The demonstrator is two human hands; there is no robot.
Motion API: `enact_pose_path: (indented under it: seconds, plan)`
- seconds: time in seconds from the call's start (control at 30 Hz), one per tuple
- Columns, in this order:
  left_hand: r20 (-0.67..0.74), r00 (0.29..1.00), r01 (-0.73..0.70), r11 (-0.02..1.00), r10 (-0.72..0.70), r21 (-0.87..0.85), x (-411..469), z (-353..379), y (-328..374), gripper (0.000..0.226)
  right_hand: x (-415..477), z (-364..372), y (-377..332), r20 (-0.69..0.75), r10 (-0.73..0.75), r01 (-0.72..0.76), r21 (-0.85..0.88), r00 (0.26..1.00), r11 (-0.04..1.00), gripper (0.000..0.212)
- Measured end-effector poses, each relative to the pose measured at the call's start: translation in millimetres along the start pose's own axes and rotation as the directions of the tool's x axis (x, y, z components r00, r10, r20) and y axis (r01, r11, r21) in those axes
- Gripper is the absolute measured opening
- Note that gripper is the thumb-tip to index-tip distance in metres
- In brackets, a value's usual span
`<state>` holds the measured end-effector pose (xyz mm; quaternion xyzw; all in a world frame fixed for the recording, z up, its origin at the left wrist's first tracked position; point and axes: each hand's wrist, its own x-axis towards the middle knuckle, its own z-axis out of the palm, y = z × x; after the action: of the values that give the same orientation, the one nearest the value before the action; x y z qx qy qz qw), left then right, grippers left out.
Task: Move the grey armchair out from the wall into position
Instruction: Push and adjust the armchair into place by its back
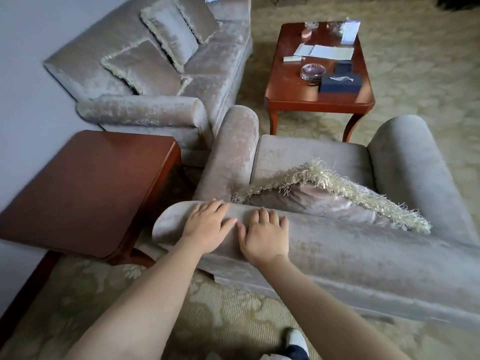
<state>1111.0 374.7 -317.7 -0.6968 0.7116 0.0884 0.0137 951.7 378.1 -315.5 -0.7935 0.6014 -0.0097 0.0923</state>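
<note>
The person stood behind the grey armchair point(337, 258), with both hands laid on the top of its backrest near the left end. The left hand point(207, 226) lay flat and unclenched, fingers stretched forward over the crest and thumb pointing toward the other hand. The right hand point(265, 236) sat just beside it, the two thumbs almost touching. Its fingers were likewise spread and pressed on the velvet, closed round nothing (whether any fingertips hooked the far edge, I could not tell).

The chair stood on the patterned carpet point(207, 320) with its back toward the person and its seat facing the desk point(319, 102). One rolled arm was close to the arm of the sofa point(220, 61). A fringed cushion point(324, 201) leaned against the inside of the backrest, just beyond the hands. A smaller desk point(85, 188) stood just left of the chair, near the wall point(15, 74).

The far desk held papers point(332, 51), a glass ashtray point(313, 70) and a dark tissue box point(340, 83). A white shoe point(297, 340) showed on the carpet below the right forearm.
</note>
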Motion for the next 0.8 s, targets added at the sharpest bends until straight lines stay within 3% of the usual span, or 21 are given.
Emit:
enact_pose_path:
  seconds: [0.07,0.2,0.33,0.53,0.7,0.8]
  plan:
    - [-0.124,0.99,-0.065,0.997,0.061,-0.027,-2.3,1.5,-3.6,0.052,-3.1,3.3,-13.3,-0.036,0.035,-0.034,0.022,0.999,0.999,0.068]
    - [-0.364,0.919,-0.178,0.983,0.15,-0.044,-0.6,7.2,-6.9,0.046,-1.9,11.2,-26.9,-0.19,0.043,-0.033,0.055,0.981,0.998,0.054]
    - [-0.31,0.933,-0.203,0.978,0.182,-0.038,10.7,4.1,-8.9,0.039,8.5,14.5,-26.5,-0.32,0.048,-0.025,0.077,0.946,0.997,0.039]
    - [-0.236,0.953,-0.206,0.978,0.191,-0.042,4.3,5.3,-9.6,0.04,2.1,17.1,-27.8,-0.36,0.072,-0.049,0.073,0.93,0.996,0.033]
    - [-0.214,0.96,-0.195,0.98,0.184,-0.034,-2.5,6.7,-7.3,0.039,-7.1,8.2,-28.6,-0.206,0.08,-0.069,0.064,0.975,0.996,0.04]
    - [-0.182,0.97,-0.165,0.986,0.161,-0.007,-4.3,8.1,-4.1,0.038,-13.9,4.6,-18.4,-0.11,-0.023,0.031,0.067,0.994,0.997,0.051]
